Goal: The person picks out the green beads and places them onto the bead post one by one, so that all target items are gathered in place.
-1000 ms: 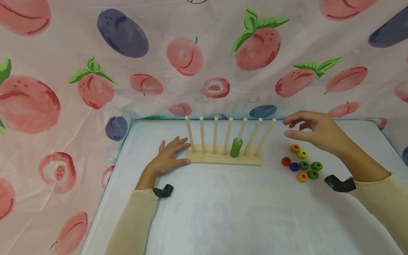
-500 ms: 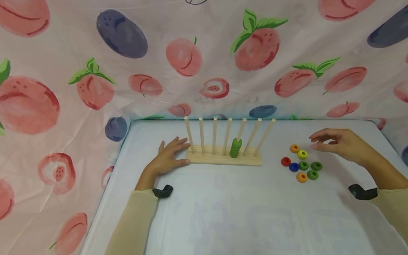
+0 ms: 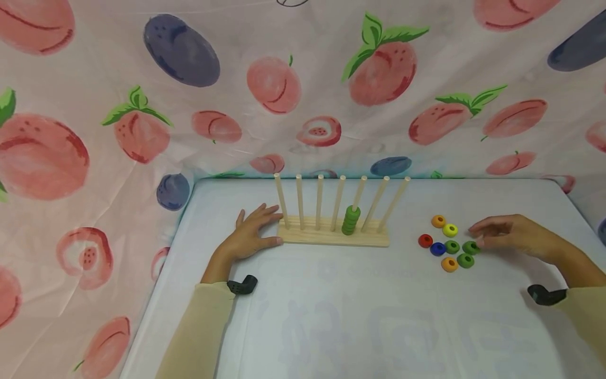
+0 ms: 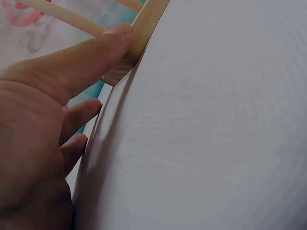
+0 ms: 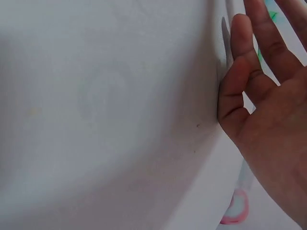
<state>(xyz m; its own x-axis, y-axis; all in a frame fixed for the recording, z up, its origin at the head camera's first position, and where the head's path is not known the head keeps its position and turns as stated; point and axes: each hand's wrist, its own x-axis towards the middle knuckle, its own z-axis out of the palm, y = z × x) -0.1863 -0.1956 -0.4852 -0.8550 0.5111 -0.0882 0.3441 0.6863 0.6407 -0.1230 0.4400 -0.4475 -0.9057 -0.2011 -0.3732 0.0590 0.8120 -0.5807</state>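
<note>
A pale wooden stand (image 3: 331, 239) with seven rods rests on the white table (image 3: 331, 316); a stack of round green beads (image 3: 350, 221) encircles the fifth rod from left. The left hand (image 3: 250, 231), fingers spread, touches the stand's left end. The right hand (image 3: 516, 237), thumb and fingertips apart, meets or nears the rightmost of eight loose, multicoloured beads (image 3: 437, 249).
</note>
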